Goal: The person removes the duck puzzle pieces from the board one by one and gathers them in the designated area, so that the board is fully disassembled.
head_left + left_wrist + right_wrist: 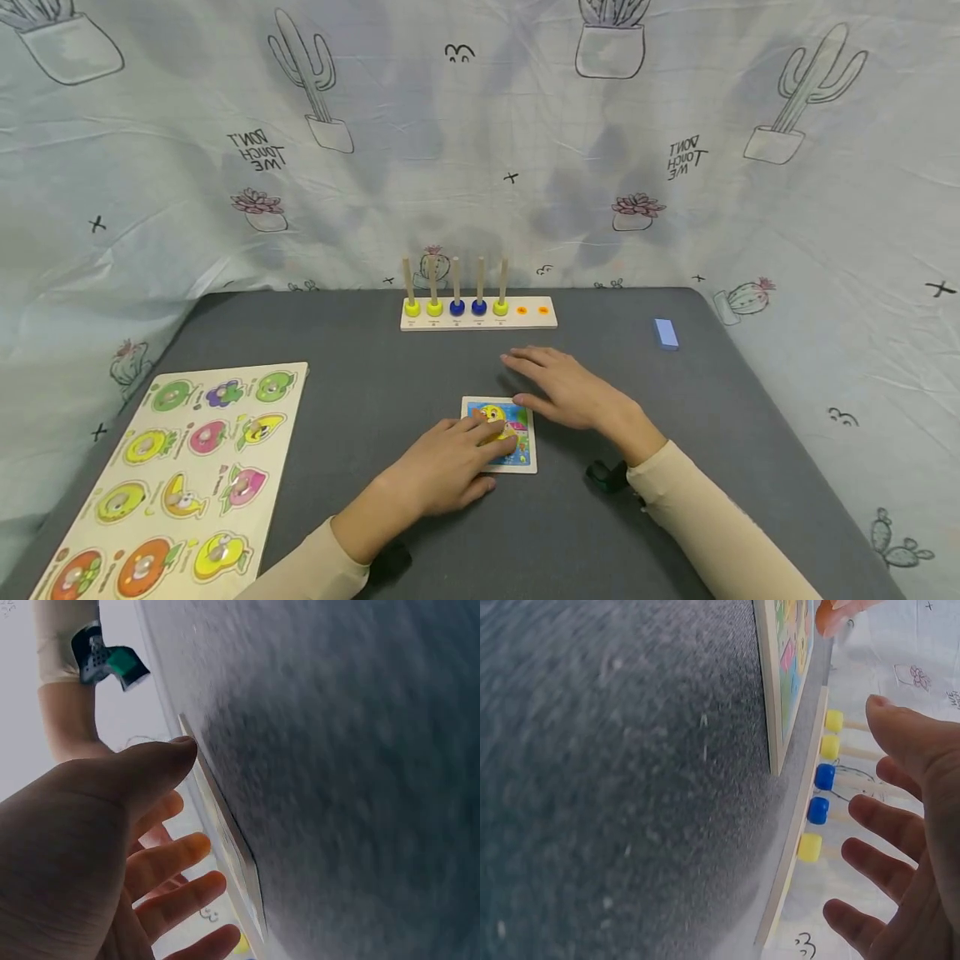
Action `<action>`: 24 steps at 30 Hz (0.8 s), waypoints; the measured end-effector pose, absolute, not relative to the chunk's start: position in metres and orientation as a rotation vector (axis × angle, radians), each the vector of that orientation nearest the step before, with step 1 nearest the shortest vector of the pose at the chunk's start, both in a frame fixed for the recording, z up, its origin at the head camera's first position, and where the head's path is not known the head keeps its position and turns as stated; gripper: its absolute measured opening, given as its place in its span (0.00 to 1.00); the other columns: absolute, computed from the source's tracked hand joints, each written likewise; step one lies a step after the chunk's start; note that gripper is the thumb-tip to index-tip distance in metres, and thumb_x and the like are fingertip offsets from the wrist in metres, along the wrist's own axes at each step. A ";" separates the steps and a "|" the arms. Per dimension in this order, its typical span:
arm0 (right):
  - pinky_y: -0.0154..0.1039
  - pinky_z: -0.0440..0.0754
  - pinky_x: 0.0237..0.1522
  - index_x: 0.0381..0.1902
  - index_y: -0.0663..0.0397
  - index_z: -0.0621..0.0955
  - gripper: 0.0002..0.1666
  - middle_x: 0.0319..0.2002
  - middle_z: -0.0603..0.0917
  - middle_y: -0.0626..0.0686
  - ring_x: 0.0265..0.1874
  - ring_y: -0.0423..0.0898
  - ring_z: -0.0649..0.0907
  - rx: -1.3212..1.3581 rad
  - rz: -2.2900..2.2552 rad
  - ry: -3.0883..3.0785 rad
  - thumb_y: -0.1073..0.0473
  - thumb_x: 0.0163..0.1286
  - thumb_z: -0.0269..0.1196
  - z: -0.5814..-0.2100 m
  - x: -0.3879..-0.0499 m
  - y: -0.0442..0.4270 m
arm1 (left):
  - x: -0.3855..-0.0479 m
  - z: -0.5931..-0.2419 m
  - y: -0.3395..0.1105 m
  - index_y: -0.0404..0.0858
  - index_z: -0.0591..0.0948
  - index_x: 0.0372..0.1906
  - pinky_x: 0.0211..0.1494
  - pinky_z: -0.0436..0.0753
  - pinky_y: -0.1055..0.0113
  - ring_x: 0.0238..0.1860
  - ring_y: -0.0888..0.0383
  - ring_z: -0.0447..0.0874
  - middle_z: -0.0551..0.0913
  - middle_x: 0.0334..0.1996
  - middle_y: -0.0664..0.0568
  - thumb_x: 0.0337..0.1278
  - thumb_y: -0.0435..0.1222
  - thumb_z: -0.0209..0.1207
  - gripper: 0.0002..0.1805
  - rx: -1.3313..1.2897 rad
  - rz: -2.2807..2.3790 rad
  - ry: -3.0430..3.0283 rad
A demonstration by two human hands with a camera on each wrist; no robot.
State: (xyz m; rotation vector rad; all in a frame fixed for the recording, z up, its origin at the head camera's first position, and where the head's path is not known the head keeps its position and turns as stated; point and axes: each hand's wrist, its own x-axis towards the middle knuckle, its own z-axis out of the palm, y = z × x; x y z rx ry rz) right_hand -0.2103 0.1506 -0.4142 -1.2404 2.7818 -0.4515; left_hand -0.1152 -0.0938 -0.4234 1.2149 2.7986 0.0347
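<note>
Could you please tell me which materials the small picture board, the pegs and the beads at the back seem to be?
Picture board: probably wood or fibreboard, printed on top; its bare edge looks pale tan in the right wrist view.
Pegs: likely unpainted wood, matt, from their even beige colour.
Beads: smooth, solid blue and yellow; plastic or painted wood, I cannot tell which.

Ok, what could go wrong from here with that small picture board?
The left hand covers part of the small picture board, so something beneath could be missed. The right hand is near the board's far right corner; reaching farther forward, it might knock the upright pegs behind.
</note>
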 end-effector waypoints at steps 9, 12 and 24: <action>0.65 0.67 0.70 0.75 0.42 0.73 0.29 0.73 0.71 0.59 0.73 0.60 0.69 -1.365 -0.461 2.708 0.46 0.79 0.59 -0.419 -0.216 0.143 | -0.111 -0.427 -0.085 0.55 0.68 0.77 0.64 0.78 0.49 0.74 0.53 0.68 0.70 0.75 0.56 0.71 0.55 0.59 0.34 1.211 0.040 2.791; 0.65 0.66 0.70 0.73 0.43 0.75 0.27 0.72 0.72 0.58 0.73 0.59 0.69 -1.376 -0.500 2.672 0.47 0.79 0.58 -0.424 -0.217 0.141 | -0.109 -0.427 -0.083 0.55 0.68 0.78 0.64 0.78 0.47 0.75 0.52 0.68 0.68 0.76 0.55 0.71 0.55 0.59 0.34 1.174 0.036 2.773; 0.62 0.67 0.70 0.70 0.43 0.78 0.24 0.69 0.75 0.56 0.71 0.57 0.70 -1.400 -0.567 2.612 0.50 0.80 0.58 -0.423 -0.227 0.132 | -0.101 -0.425 -0.071 0.48 0.67 0.79 0.68 0.77 0.50 0.76 0.50 0.66 0.64 0.78 0.52 0.74 0.58 0.53 0.35 1.117 -0.083 2.791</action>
